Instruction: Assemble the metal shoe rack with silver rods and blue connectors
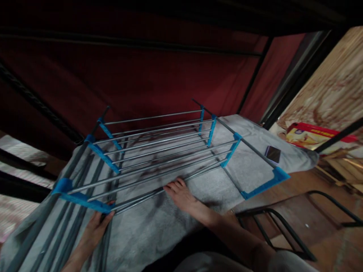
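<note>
In the head view, a wide surface spread with a rumpled grey cloth [136,238] fills the middle, backed on the far side by a dark red hanging [159,83] crossed by a black metal bar. Black posts stand at the left and far right. A striped, patterned curtain [334,83] hangs at the right, and brown floor shows near right.

The rack [159,164], made of grey tubes joined by blue connectors, lies across the cloth, its near right bracket [265,187] reaching past the cloth's edge. The left hand [98,223] grips the end of the near left connector [85,200]. The right hand [181,194] has its fingers curled over the thin rods along the rack's near side, about midway.

Several more grey tubes [68,234] run side by side at the near left. Beyond the rack, on the right, a dark-screened phone [272,154] lies on the cloth; a red-and-yellow box [312,136] sits farther right, partly crossed by a slanting black bar. A black tubular frame [289,228] stands close by at near right, partly behind the right forearm.
</note>
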Demonstrator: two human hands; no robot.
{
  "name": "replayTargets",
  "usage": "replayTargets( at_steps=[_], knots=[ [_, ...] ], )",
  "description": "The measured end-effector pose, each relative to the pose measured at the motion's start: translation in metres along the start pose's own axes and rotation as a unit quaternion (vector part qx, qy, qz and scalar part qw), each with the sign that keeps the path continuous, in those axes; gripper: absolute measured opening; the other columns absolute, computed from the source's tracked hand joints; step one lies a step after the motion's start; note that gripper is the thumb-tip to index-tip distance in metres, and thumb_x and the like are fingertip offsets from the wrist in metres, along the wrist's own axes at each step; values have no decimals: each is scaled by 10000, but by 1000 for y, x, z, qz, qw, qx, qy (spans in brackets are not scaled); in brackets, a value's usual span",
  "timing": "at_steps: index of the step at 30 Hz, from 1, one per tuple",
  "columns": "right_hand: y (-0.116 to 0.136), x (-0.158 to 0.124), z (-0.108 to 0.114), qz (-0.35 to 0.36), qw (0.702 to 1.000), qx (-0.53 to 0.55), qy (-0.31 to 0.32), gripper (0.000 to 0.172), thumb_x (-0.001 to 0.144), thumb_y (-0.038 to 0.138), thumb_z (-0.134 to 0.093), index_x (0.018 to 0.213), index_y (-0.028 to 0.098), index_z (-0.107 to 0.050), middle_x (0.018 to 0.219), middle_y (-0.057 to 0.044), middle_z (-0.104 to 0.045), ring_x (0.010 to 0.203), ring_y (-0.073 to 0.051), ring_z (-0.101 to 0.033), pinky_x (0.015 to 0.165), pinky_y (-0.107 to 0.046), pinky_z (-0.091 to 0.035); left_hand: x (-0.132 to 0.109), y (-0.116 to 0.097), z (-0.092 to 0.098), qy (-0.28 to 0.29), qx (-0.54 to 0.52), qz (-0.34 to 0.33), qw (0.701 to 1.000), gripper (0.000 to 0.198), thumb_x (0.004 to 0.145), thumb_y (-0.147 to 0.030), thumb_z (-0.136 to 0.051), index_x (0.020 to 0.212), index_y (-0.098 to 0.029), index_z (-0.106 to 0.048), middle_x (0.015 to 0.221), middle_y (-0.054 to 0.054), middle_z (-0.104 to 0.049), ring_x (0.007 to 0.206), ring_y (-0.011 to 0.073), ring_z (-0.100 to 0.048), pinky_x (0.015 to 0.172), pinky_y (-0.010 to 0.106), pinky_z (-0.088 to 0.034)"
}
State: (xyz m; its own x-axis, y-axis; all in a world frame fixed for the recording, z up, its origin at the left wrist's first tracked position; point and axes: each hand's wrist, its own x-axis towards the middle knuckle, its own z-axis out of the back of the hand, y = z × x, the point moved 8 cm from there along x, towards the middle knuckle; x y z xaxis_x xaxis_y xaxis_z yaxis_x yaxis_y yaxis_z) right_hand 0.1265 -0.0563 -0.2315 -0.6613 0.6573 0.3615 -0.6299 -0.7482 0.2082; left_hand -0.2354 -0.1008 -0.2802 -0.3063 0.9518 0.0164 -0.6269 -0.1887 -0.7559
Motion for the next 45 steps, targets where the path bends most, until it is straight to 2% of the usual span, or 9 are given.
replayTargets(
  at_steps=[3, 6, 12, 17, 22, 25, 33, 39, 45],
  knots=[
    [3, 10, -4, -11, 999, -23, 44, 349, 973, 92, -533, 1296, 192, -623, 1176, -98, -647, 1065, -225, -579, 1009, -410, -474, -7, -6, -1, -4, -15, 8, 1000, 560, 684, -710, -637, 1008, -256, -692, 1254, 90, -695, 1372, 400, -502, 1208, 575, -345],
    [4, 12, -2, -16, 998, -30, 58, 311, 957, 70, -554, 1221, 194, -663, 1157, -93, -638, 1090, -231, -578, 998, -388, -474, -17, -17, -3, -11, -44, 6, 999, 569, 714, -693, -642, 1049, -236, -690, 1304, 109, -671, 1381, 373, -491, 1223, 544, -313],
    [2, 17, 11, 4, 999, -27, 30, 398, 943, 36, -536, 1279, 222, -643, 1130, -82, -635, 1050, -222, -591, 983, -376, -469, -22, -23, -5, -35, -131, -1, 991, 546, 703, -601, -716, 1091, -217, -706, 1367, 134, -642, 1366, 357, -501, 1213, 521, -307],
    [3, 21, 22, 16, 999, -37, 27, 417, 955, 35, -500, 1296, 232, -640, 1116, -69, -653, 1026, -215, -603, 983, -370, -462, -32, -26, -6, -44, -208, 35, 976, 560, 715, -524, -786, 1162, -206, -678, 1321, 128, -671, 1293, 345, -563, 1144, 514, -392],
    [4, 25, 33, 20, 999, -37, 11, 464, 939, 8, -490, 1318, 241, -622, 1162, -60, -668, 1047, -216, -608, 1021, -384, -437, -36, -49, -2, -68, -244, 20, 967, 600, 727, -460, -824, 1243, -213, -643, 1355, 117, -653, 1270, 312, -580, 1129, 477, -408],
    [4, 26, 35, 27, 999, -37, 13, 471, 930, 3, -492, 1315, 240, -622, 1141, -55, -680, 1040, -219, -613, 1013, -386, -441, -32, -59, 5, -74, -270, 2, 960, 584, 707, -447, -849, 1207, -207, -666, 1304, 115, -680, 1256, 308, -586, 1119, 458, -411],
    [3, 25, 34, 33, 998, -44, 6, 469, 924, -3, -504, 1304, 244, -627, 1115, -52, -688, 1033, -213, -623, 1000, -378, -450, -22, -47, 12, 15, -333, 12, 943, 486, 702, -438, -862, 1111, -213, -726, 1211, 99, -722, 1194, 304, -618, 1086, 427, -422],
    [2, 25, 32, 38, 998, -44, 10, 464, 939, 2, -488, 1310, 244, -625, 1111, -50, -692, 1020, -214, -628, 986, -381, -455, -21, -46, 8, 6, -392, 24, 919, 483, 706, -513, -841, 1061, -206, -726, 1106, 87, -736, 1112, 282, -637, 1077, 414, -410],
    [-2, 25, 27, 30, 998, -45, 29, 486, 940, -1, -468, 1321, 251, -634, 1147, -58, -707, 1033, -210, -652, 977, -368, -469, -19, -39, 5, -32, -374, 36, 926, 472, 665, -534, -841, 984, -219, -693, 948, 47, -705, 929, 234, -625, 923, 373, -459]
  ],
)
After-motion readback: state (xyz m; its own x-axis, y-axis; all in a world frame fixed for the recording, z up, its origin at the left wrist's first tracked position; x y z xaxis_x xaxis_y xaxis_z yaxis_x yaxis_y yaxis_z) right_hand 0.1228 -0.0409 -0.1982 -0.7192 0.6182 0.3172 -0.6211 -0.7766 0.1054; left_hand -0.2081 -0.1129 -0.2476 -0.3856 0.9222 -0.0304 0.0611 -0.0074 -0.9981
